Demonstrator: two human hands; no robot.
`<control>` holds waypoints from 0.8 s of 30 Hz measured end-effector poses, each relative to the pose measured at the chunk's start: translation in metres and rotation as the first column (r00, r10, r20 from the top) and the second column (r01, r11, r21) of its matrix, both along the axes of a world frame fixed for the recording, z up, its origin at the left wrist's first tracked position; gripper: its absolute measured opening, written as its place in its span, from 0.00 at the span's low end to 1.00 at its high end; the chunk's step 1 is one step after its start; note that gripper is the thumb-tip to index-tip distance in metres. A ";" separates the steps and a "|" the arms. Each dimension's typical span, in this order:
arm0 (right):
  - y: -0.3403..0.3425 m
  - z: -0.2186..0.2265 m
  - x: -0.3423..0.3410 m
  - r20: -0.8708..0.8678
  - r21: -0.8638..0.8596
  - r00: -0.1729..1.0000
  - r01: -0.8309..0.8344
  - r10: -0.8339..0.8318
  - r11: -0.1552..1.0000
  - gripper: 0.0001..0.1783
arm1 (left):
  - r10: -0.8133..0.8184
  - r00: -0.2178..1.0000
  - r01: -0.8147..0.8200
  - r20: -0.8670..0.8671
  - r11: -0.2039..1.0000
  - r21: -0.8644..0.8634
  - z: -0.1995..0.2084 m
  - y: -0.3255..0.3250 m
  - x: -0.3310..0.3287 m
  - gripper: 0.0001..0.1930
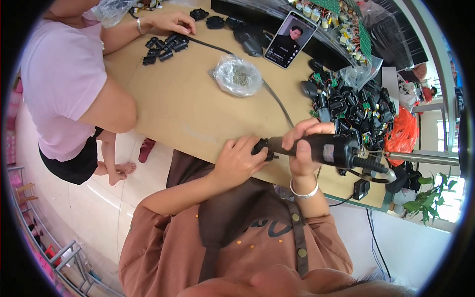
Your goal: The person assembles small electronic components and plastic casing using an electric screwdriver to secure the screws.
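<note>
My right hand (301,168) is wrapped round a black electric screwdriver (332,151), which lies nearly level with its tip pointing left. Against that tip, at the table's near edge, my left hand (237,161) grips a small black plastic part (261,145). Fingers hide most of this part, and where the tip meets it cannot be made out. Beyond my hands, a clear plastic bag (225,84) lies opened out, with many small metal screws (240,77) heaped in it.
A heap of black housings with green circuit boards (346,101) covers the table's right side. A phone (291,39) stands propped at the back. A co-worker's hand (173,22) rests near several black parts (166,48). One dark cable (278,101) crosses the tabletop.
</note>
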State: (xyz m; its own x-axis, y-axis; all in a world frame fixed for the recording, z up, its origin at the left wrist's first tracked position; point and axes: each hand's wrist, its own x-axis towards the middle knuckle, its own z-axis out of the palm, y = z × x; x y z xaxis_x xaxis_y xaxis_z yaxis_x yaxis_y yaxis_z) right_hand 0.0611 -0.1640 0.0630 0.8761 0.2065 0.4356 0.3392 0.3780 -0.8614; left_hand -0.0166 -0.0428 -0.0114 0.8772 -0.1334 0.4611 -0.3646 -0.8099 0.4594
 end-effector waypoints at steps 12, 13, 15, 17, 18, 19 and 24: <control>-0.043 0.026 -0.010 0.119 0.221 0.967 0.193 -0.223 0.956 0.21 | 0.173 0.985 -0.170 0.027 0.982 -0.077 0.025 0.052 0.063 0.12; -0.044 0.026 -0.010 0.080 0.223 0.977 0.177 -0.199 0.959 0.21 | 0.221 0.974 -0.218 0.044 0.974 -0.065 0.029 0.068 0.086 0.09; -0.044 0.021 -0.011 0.018 0.266 0.982 0.175 -0.186 0.948 0.24 | 0.264 0.962 -0.261 0.068 0.964 -0.054 0.031 0.088 0.120 0.06; -0.042 0.019 -0.012 0.037 0.260 0.984 0.159 -0.174 0.953 0.23 | 0.200 0.979 -0.196 -0.042 0.976 0.096 0.026 0.098 0.138 0.03; -0.043 0.018 -0.013 0.041 0.262 0.984 0.156 -0.172 0.952 0.23 | 0.202 0.979 -0.197 -0.037 0.976 0.097 0.025 0.098 0.143 0.03; -0.044 0.016 -0.013 0.038 0.252 0.983 0.167 -0.182 0.953 0.23 | 0.197 0.973 -0.180 -0.118 0.974 0.140 0.023 0.097 0.147 0.02; -0.049 0.014 -0.009 -0.002 0.261 0.981 0.188 -0.194 0.947 0.23 | 0.205 0.963 -0.177 -0.173 0.970 0.165 0.015 0.099 0.156 0.03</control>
State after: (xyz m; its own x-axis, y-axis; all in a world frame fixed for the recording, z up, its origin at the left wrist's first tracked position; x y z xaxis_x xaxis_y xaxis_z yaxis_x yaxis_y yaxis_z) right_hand 0.0518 -0.2127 0.0772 0.8772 -0.0860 0.4724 0.4454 0.5130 -0.7338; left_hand 0.1391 0.0563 0.0036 0.9618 -0.0087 0.2735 -0.1151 -0.9197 0.3755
